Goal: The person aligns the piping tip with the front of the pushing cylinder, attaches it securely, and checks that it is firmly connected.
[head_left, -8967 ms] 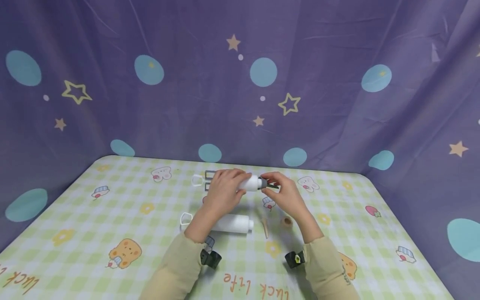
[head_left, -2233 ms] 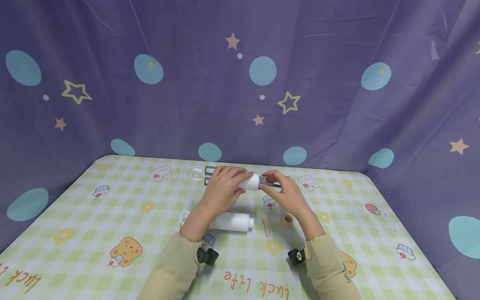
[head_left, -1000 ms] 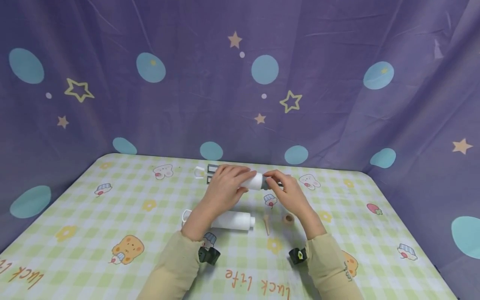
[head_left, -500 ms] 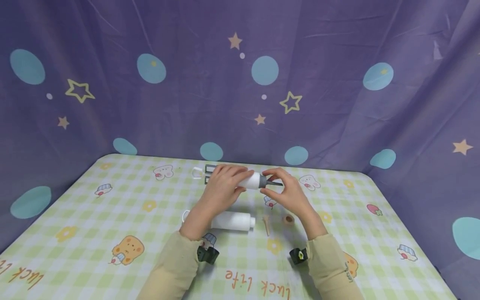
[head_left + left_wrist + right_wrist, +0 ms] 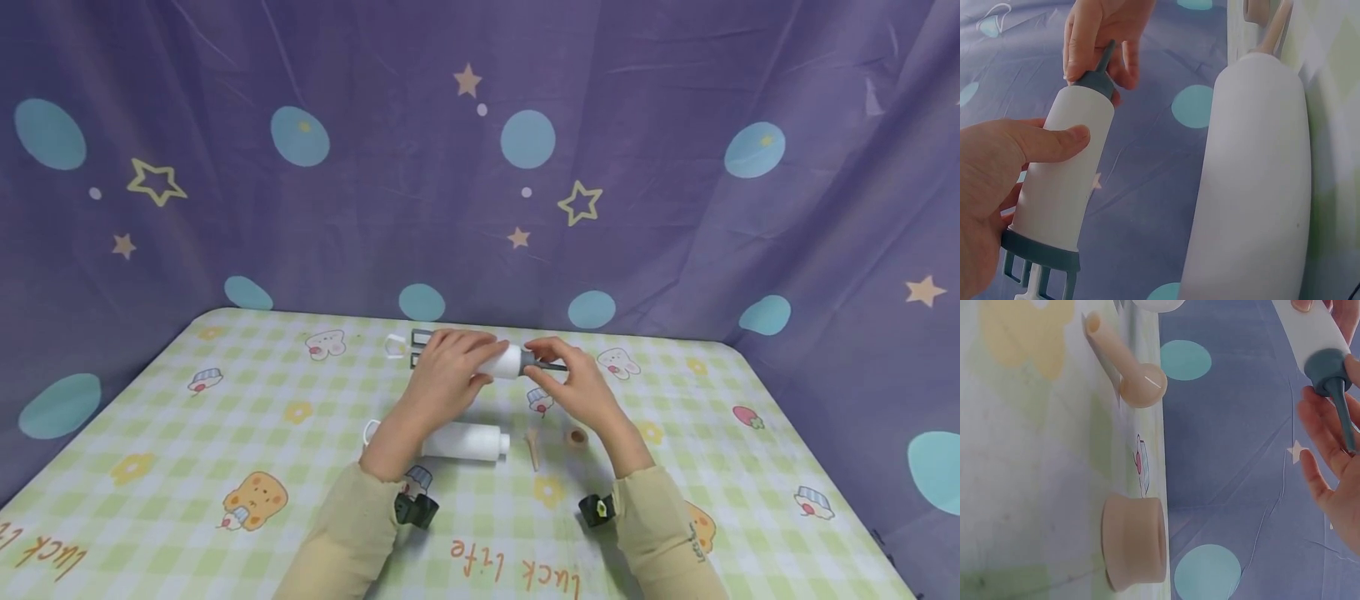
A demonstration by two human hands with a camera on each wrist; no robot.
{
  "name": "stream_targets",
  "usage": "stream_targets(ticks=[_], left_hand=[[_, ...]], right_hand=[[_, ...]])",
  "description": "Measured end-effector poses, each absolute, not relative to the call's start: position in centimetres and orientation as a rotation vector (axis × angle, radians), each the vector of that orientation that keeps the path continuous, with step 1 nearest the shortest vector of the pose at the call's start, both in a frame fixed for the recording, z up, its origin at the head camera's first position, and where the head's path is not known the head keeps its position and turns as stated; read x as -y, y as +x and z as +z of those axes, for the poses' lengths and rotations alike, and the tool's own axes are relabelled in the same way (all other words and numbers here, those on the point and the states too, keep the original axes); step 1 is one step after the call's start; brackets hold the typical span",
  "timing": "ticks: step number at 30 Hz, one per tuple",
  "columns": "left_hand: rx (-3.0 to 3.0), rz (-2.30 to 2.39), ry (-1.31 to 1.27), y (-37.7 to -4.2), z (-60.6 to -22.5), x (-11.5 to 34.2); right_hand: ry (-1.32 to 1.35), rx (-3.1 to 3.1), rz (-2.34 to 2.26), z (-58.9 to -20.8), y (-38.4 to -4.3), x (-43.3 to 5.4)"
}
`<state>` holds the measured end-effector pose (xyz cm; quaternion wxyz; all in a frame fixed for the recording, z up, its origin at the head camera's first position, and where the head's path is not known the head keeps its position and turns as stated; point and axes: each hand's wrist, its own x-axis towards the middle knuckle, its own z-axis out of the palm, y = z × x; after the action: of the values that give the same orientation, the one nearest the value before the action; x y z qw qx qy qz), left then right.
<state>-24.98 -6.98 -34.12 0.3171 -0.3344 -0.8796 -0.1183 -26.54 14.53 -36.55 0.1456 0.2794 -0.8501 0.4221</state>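
My left hand (image 5: 446, 375) grips the white barrel of a large syringe (image 5: 1066, 150), thumb along its side. The syringe is held above the table's far half, nozzle to the right; its dark teal finger loops (image 5: 422, 337) and white plunger ring (image 5: 395, 347) stick out on the left. Thumb and fingers of my right hand (image 5: 577, 385) pinch the dark teal nozzle cap (image 5: 1327, 369), which sits against the barrel's end. Its thin spout points out between the fingers. Below the hands lies a second white syringe barrel (image 5: 467, 442), partly hidden by my left wrist.
Right of the lying barrel are a small beige nozzle (image 5: 533, 450) and a beige ring-shaped cap (image 5: 577, 438). A checked cloth (image 5: 315, 492) covers the table. A purple curtain (image 5: 375, 208) hangs behind the table's far edge.
Nine seconds ago a white neck showed between barrel and nozzle cap; now the cap sits close against the barrel. Over the last second my right fingers shift around the cap; my left hand stays nearly still.
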Motion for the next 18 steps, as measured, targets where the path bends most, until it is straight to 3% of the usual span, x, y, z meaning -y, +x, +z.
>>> stream_targets(ticks=[18], left_hand=[[2.317,-0.31,-0.884,-24.99,-34.17,6.92]], right_hand=[[0.811,2.457,1.195,-36.81,-26.82,-14.78]])
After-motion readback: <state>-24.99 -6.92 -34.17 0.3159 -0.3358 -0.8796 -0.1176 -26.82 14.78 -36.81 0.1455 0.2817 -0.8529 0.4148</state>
